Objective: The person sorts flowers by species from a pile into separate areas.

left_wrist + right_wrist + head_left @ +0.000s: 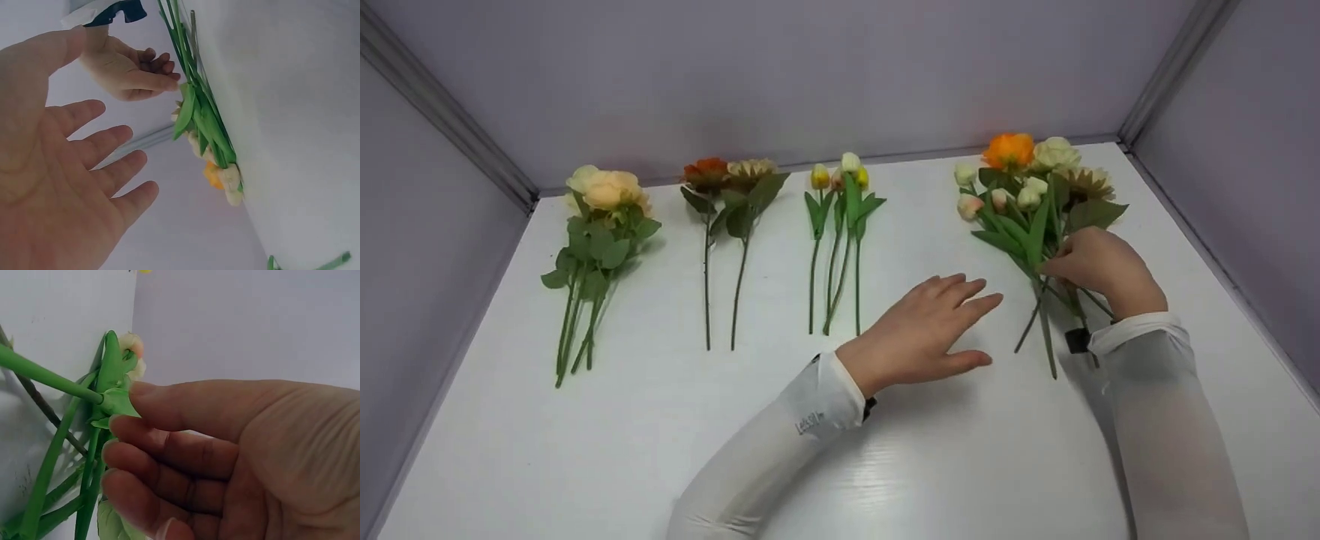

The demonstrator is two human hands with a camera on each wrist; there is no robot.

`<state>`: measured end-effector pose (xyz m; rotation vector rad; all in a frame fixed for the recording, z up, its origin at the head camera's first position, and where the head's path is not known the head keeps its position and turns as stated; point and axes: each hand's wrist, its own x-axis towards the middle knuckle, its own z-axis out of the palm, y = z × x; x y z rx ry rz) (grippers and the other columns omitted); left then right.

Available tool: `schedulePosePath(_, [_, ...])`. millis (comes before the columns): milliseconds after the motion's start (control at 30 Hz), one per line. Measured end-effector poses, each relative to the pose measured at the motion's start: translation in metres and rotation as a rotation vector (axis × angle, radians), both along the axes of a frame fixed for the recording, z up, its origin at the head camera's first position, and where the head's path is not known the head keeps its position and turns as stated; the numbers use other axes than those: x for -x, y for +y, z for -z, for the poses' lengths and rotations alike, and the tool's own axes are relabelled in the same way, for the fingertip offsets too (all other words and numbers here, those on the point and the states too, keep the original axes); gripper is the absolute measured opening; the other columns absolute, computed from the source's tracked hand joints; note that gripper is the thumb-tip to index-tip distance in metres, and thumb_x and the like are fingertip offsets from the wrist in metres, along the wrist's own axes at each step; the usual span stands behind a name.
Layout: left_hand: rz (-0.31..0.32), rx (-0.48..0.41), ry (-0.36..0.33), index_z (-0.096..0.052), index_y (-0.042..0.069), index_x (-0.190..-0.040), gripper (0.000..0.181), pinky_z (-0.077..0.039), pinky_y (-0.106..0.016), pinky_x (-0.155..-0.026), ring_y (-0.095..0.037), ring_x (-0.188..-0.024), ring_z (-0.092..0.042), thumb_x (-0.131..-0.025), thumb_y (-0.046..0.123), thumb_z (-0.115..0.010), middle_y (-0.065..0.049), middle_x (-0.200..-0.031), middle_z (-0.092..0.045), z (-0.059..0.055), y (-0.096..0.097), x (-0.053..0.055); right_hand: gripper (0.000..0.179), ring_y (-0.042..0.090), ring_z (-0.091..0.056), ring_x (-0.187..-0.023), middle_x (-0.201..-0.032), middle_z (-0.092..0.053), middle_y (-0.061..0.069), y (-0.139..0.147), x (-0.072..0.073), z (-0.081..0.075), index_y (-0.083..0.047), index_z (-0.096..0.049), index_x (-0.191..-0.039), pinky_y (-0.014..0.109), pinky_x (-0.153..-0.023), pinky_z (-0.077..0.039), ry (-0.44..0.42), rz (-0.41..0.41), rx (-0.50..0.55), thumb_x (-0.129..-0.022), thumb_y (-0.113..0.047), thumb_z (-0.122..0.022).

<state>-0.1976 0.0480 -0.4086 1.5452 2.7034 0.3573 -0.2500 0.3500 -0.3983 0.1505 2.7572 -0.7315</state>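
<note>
At the right of the head view, my right hand is over a mixed bunch of flowers with an orange bloom, cream blooms and pale tulips. In the right wrist view, the thumb and index finger pinch a tulip where its green leaf meets the stem. The other fingers are curled. My left hand hovers left of the bunch's stems, fingers spread, touching nothing. Its open palm faces the left wrist camera.
Left of the hands lie several tulips, then two brown-stemmed flowers and a bunch of peach and cream roses. All rest on a white table. Grey panels close off the back and sides.
</note>
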Motion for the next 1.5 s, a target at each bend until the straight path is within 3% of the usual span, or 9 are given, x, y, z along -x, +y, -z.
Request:
schedulePosePath(133, [0.017,0.001,-0.014,-0.029,0.021,-0.163,0.074,-0.014,-0.038,-0.125,-0.024,-0.153,-0.024,-0.103,0.058,-0.052,-0.004,-0.166,-0.030,0.000,0.008,-0.004,0.042,0.018,-0.049,-0.050,-0.058,-0.061,0.006,-0.005,0.003,0.004,-0.005,-0.069,-0.066,0.037,-0.051,-0.043,-0.039,-0.008,-0.027,-0.093,-0.037,-0.070])
schedulePosePath(333, [0.028,0.014,-0.011,-0.033,0.020,-0.161,0.072,-0.017,-0.038,-0.124,-0.024,-0.151,-0.027,-0.102,0.056,-0.054,-0.005,-0.164,-0.033,0.003,0.011,-0.005,0.042,0.020,-0.052,-0.053,-0.057,-0.059,0.005,-0.009,0.005,0.008,-0.006,-0.065,-0.064,0.037,-0.051,-0.043,-0.073,-0.019,-0.059,-0.092,-0.036,-0.071])
schedulePosePath(600, [0.022,-0.008,-0.019,-0.037,0.020,-0.160,0.069,-0.018,-0.036,-0.124,-0.023,-0.150,-0.030,-0.103,0.055,-0.054,-0.005,-0.163,-0.036,0.007,0.010,-0.002,0.036,0.021,-0.054,-0.055,-0.059,-0.062,0.006,-0.005,0.005,0.012,-0.005,-0.069,-0.067,0.037,-0.053,-0.045,-0.074,-0.012,-0.008,-0.091,-0.030,-0.070])
schedulePosePath(1000, [-0.033,-0.056,-0.074,-0.044,0.019,-0.156,0.060,-0.022,-0.032,-0.122,-0.020,-0.147,-0.036,-0.104,0.047,-0.056,-0.004,-0.160,-0.041,0.004,0.006,0.004,0.037,0.018,-0.043,-0.047,-0.055,-0.057,0.006,0.001,0.004,0.010,-0.004,-0.069,-0.066,0.036,-0.047,-0.039,0.035,0.046,0.069,-0.091,-0.031,-0.070])
schedulePosePath(1300, [-0.127,-0.163,-0.177,-0.057,0.018,-0.147,0.048,-0.038,-0.032,-0.113,-0.017,-0.139,-0.047,-0.105,0.039,-0.058,0.000,-0.150,-0.053,0.000,0.003,0.005,0.043,0.025,-0.053,-0.065,-0.073,-0.066,0.011,-0.005,0.002,0.000,-0.001,-0.073,-0.087,0.039,-0.059,-0.044,0.127,0.113,0.140,-0.097,-0.043,-0.067])
schedulePosePath(1500, [-0.211,-0.264,-0.330,-0.063,0.019,-0.140,0.040,-0.044,-0.028,-0.107,-0.011,-0.130,-0.055,-0.105,0.037,-0.058,0.006,-0.141,-0.060,-0.001,0.000,0.005,0.048,0.027,-0.057,-0.075,-0.085,-0.070,0.011,-0.014,0.000,-0.005,-0.002,-0.074,-0.096,0.039,-0.064,-0.046,0.246,0.151,0.237,-0.097,-0.050,-0.066])
